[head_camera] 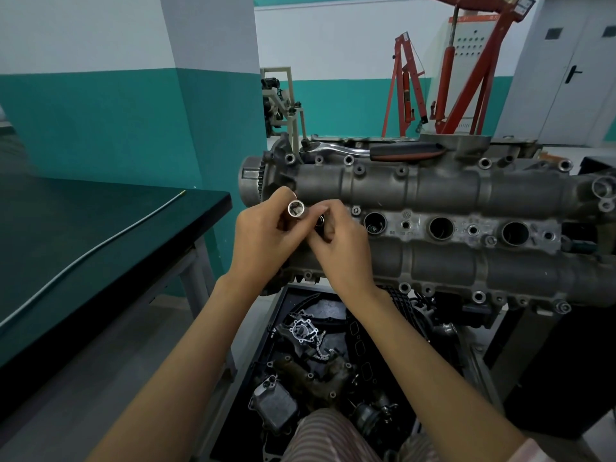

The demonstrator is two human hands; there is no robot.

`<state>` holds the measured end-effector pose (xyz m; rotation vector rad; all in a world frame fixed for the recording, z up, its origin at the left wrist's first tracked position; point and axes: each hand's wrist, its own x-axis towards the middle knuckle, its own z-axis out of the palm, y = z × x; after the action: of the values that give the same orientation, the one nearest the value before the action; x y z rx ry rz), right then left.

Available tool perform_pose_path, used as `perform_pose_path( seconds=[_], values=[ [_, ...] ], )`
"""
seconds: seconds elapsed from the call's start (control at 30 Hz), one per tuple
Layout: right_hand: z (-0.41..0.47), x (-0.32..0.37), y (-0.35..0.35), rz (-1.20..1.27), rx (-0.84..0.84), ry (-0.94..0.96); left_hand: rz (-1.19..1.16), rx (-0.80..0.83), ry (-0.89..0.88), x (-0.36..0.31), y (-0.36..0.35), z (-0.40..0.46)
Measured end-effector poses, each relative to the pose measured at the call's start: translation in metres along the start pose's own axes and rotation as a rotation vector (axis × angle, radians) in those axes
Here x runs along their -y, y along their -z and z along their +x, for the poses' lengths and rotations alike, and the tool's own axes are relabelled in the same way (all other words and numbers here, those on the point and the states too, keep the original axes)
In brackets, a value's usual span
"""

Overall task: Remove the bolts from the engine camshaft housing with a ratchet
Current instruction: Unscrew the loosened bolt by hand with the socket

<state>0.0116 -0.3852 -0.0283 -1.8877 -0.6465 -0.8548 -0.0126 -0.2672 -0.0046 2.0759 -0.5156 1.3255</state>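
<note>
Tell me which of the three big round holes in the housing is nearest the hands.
The leftmost hole: it sits just right of the right hand; the other two lie farther right.

Soft, even indoor light fills the room, rather dim and cool, casting only faint shadows. A pale sheen lies on the dark green glossy table (100,235), and the chrome ratchet with black and orange handle (370,150) glints. Wide-angle distortion bends the edges. The hands look slightly soft.
</note>
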Motion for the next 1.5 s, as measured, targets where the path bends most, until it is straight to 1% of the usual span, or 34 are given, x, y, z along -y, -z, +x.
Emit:
perform_pose_path(
  seconds=[0.17,0.27,0.37,0.47,0.63,0.73,0.8,0.9,1.0,1.17,1.23,1.37,1.5],
  values=[
    [-0.0003,-0.0015,0.001,0.025,-0.009,0.03,-0.038,0.022,-0.021,-0.001,0.0017,-0.0014],
    [-0.0001,-0.0001,0.0019,0.027,-0.013,0.06,-0.021,0.045,-0.014,0.0008,0.0021,-0.0009],
    [0.0007,0.0002,0.0011,-0.004,-0.003,0.016,0.003,0.003,0.006,0.0017,0.0002,0.0005],
    [0.0,0.0006,0.0004,0.006,0.008,-0.021,0.013,-0.002,0.001,0.001,-0.0006,0.0002],
    [-0.001,-0.0014,0.0016,0.043,0.025,-0.015,-0.02,0.033,-0.021,-0.0002,0.0021,-0.0016],
    [-0.0003,0.0,0.0021,0.044,0.031,0.022,-0.014,0.055,-0.03,-0.0003,0.0029,-0.0018],
    [0.0001,0.0017,0.002,0.027,0.029,0.039,0.015,0.043,-0.019,0.0007,0.0019,-0.0012],
    [0.0008,0.0027,0.002,-0.019,0.015,0.002,0.028,0.017,0.014,0.0009,0.0005,0.0003],
    [0.0,0.0017,0.0023,-0.013,0.017,-0.007,0.034,0.027,0.0,-0.0009,0.0009,-0.0005],
    [-0.0007,0.0011,0.0027,0.018,0.033,0.021,-0.026,0.045,-0.027,-0.0023,0.0033,-0.0011],
    [-0.0004,0.0014,0.003,0.021,0.049,0.036,-0.004,0.051,-0.039,-0.0005,0.0026,-0.0015],
    [0.0002,0.0011,0.0014,0.002,0.019,0.004,0.046,-0.012,0.004,0.0005,-0.0014,0.0006],
    [0.0001,-0.0001,0.0015,0.025,0.008,0.011,0.016,0.004,0.004,-0.0008,-0.0003,-0.0012]
  ],
)
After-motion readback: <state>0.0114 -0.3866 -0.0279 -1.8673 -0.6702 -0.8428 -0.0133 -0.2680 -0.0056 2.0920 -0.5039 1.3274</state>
